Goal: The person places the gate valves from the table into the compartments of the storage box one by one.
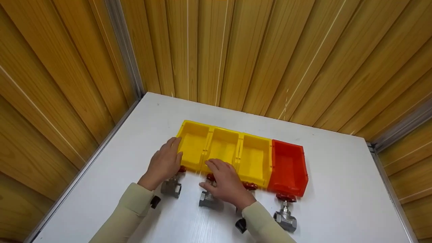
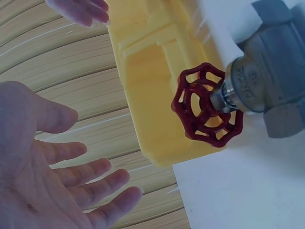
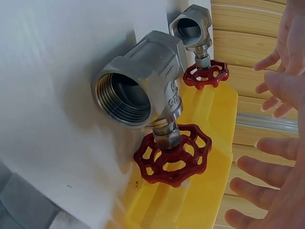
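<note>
Near the yellow bins (image 1: 253,160) and valves (image 1: 285,218) on the desk (image 1: 341,179), my left hand (image 1: 164,160) and right hand (image 1: 227,181) spread loosely, gripping nothing.

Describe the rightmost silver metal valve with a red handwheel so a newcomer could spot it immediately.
On the white table, find the row of three yellow plastic bins ending, at right, in a red plastic bin. At the red bin's near edge is a silver metal valve with a red handwheel. It alone sits before red plastic; the other valves sit before yellow.

Passage lies right of the red bin (image 1: 290,165); valves (image 1: 171,187) obstruct space before the yellow bins (image 1: 254,158)
</note>
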